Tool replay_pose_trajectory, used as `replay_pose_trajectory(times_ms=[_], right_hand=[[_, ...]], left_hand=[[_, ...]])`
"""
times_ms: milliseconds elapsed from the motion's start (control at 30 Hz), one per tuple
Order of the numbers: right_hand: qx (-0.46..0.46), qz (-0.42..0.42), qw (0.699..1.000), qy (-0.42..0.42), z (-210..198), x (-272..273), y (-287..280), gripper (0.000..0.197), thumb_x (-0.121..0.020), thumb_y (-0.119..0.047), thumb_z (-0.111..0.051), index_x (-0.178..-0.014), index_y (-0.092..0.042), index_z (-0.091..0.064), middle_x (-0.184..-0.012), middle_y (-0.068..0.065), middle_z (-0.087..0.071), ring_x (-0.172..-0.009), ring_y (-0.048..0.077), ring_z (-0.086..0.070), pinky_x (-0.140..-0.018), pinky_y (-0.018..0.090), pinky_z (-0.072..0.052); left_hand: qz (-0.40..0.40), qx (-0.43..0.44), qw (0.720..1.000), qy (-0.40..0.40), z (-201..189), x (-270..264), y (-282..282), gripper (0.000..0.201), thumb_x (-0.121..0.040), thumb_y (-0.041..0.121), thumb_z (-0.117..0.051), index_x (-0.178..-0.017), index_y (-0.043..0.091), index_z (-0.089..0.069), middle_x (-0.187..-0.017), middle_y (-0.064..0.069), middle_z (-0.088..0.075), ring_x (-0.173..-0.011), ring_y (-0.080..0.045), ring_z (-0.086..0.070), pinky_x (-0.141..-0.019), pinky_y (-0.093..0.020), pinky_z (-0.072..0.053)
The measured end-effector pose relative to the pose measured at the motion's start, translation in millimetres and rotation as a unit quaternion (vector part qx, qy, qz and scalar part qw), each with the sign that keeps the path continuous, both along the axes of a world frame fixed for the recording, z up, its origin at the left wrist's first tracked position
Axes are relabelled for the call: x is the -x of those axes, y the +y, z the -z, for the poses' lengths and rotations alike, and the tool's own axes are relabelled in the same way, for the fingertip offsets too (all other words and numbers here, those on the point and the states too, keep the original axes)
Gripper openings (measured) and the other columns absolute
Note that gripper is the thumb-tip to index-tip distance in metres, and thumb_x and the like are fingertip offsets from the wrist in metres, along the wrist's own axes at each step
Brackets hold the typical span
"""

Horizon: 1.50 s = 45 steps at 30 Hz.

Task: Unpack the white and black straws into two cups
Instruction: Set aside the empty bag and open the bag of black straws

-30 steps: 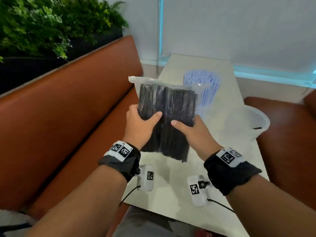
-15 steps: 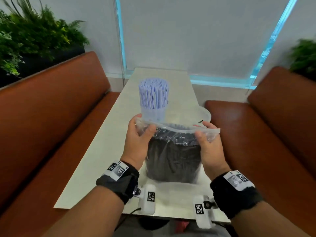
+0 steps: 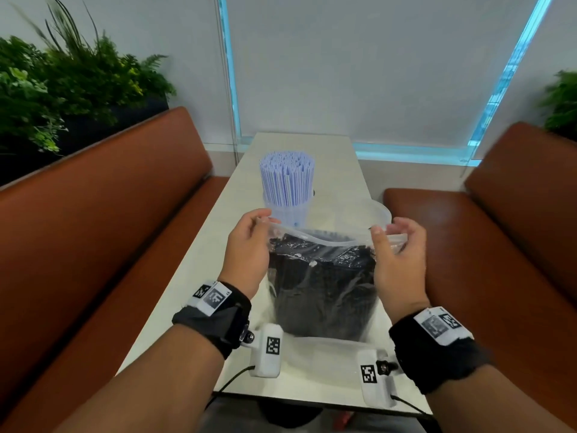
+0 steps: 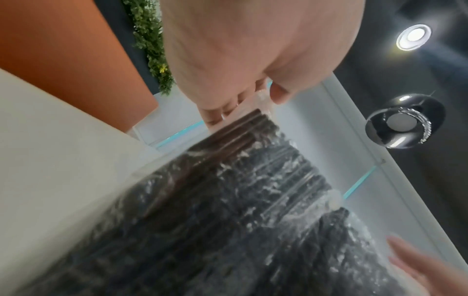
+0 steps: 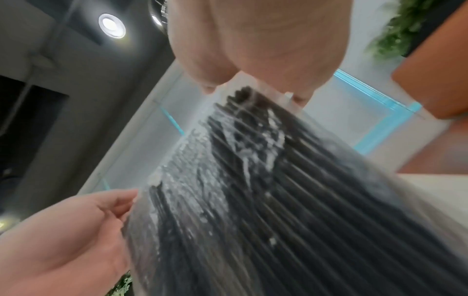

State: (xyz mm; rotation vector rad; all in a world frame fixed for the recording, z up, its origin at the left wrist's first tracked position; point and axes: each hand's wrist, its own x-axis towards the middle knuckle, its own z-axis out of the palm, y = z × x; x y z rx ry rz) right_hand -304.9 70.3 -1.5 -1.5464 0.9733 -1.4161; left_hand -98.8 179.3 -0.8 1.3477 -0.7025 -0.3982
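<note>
A clear plastic bag (image 3: 324, 242) full of black straws (image 3: 324, 292) stands upright on the near end of the table (image 3: 206, 260). My left hand (image 3: 249, 242) pinches the bag's top rim at the left corner, and my right hand (image 3: 393, 245) pinches it at the right corner. The wrist views show the same black straws (image 4: 228, 210) (image 5: 266, 200) through wrinkled plastic, below each hand's fingertips. Behind the bag, white straws (image 3: 287, 179) stand bunched in a clear cup (image 3: 288, 210). A second clear cup (image 3: 371, 214) stands empty to its right.
Brown bench seats flank the narrow table, one on the left (image 3: 103, 229) and one on the right (image 3: 515, 229). Green plants (image 3: 62, 89) stand behind the left bench. A frosted window wall closes the far end.
The bag went from held flat in the air to standing upright on the table. Both hands moved from its sides up to the top rim and now spread it apart.
</note>
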Motion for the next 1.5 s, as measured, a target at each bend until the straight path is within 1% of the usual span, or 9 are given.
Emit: replay_pose_trajectory(times_ms=[67,133,200,300,533,700,1000,1133,1500], right_hand=[[0.129,0.053,0.986,0.092,-21,-2,2,0.031,-0.089,-0.031,-0.069,-0.117,-0.028,-0.056,-0.119,-0.002,-0.055,-0.110,0.013,-0.052,-0.101,0.034,-0.043],[0.263,0.030,0.930,0.256,-42,-12,9,0.024,-0.088,-0.035,-0.064,-0.111,-0.028,-0.064,-0.114,-0.004,-0.063,-0.108,0.017,-0.055,-0.099,0.038,-0.041],[0.291,-0.067,0.873,0.386,-55,-30,20,0.022,-0.092,-0.040,-0.060,-0.111,-0.032,-0.068,-0.111,-0.008,-0.069,-0.107,0.019,-0.059,-0.098,0.041,-0.043],[0.278,-0.161,0.842,0.434,-60,-59,34,0.029,-0.098,-0.043,-0.055,-0.124,-0.033,-0.065,-0.118,-0.010,-0.069,-0.108,0.018,-0.058,-0.096,0.039,-0.045],[0.244,-0.190,0.839,0.448,-68,-103,44,0.022,-0.099,-0.043,-0.050,-0.102,-0.033,-0.070,-0.096,-0.011,-0.070,-0.087,0.013,-0.063,-0.075,0.036,-0.053],[0.253,-0.185,0.822,0.475,-64,-108,41,0.015,-0.100,-0.035,-0.051,-0.097,-0.030,-0.065,-0.090,-0.012,-0.061,-0.084,0.014,-0.057,-0.070,0.034,-0.045],[0.254,-0.128,0.776,0.564,-63,-63,8,0.008,-0.099,-0.017,-0.052,-0.102,-0.020,-0.058,-0.099,0.001,-0.056,-0.091,0.022,-0.050,-0.073,0.038,-0.042],[0.210,-0.086,0.788,0.573,-67,-17,-19,0.010,-0.101,-0.024,-0.050,-0.096,-0.027,-0.058,-0.096,-0.004,-0.053,-0.095,0.024,-0.051,-0.073,0.036,-0.036],[0.109,-0.064,0.785,0.607,-85,35,-36,0.011,-0.099,-0.040,-0.050,-0.090,-0.036,-0.056,-0.101,-0.011,-0.055,-0.103,0.021,-0.055,-0.088,0.043,-0.047]], left_hand=[[-0.001,-0.006,1.000,0.006,0,1,4,0.025,-0.101,0.023,-0.047,-0.108,0.031,-0.070,-0.100,0.010,-0.074,-0.100,-0.016,-0.068,-0.091,-0.043,-0.056],[0.005,0.006,0.999,0.039,1,3,8,0.033,-0.097,0.019,-0.045,-0.108,0.032,-0.073,-0.092,0.013,-0.072,-0.098,-0.016,-0.071,-0.086,-0.039,-0.060],[-0.003,0.030,0.998,0.055,3,5,10,0.039,-0.097,0.013,-0.042,-0.106,0.032,-0.075,-0.090,0.009,-0.072,-0.095,-0.017,-0.072,-0.079,-0.033,-0.060],[-0.028,0.059,0.997,0.042,2,10,11,0.031,-0.103,0.013,-0.047,-0.101,0.030,-0.073,-0.094,0.002,-0.071,-0.091,-0.018,-0.069,-0.075,-0.031,-0.057],[-0.026,0.079,0.995,0.059,1,6,15,0.018,-0.102,0.012,-0.056,-0.095,0.016,-0.072,-0.092,-0.004,-0.075,-0.084,-0.014,-0.069,-0.073,-0.028,-0.057],[-0.021,0.061,0.995,0.073,6,2,14,0.016,-0.100,0.017,-0.059,-0.094,0.014,-0.074,-0.093,-0.007,-0.075,-0.084,-0.015,-0.067,-0.073,-0.029,-0.054],[-0.079,0.049,0.990,0.111,10,-22,5,0.018,-0.097,0.030,-0.060,-0.084,0.026,-0.072,-0.073,0.014,-0.067,-0.068,-0.003,-0.063,-0.072,-0.032,-0.056],[-0.085,0.037,0.991,0.093,10,-21,4,0.017,-0.090,0.040,-0.058,-0.079,0.037,-0.072,-0.069,0.015,-0.065,-0.062,-0.003,-0.059,-0.073,-0.036,-0.055],[-0.096,0.030,0.993,0.066,12,-21,-3,0.018,-0.084,0.049,-0.058,-0.084,0.036,-0.070,-0.075,0.013,-0.066,-0.067,-0.010,-0.057,-0.066,-0.036,-0.049]])
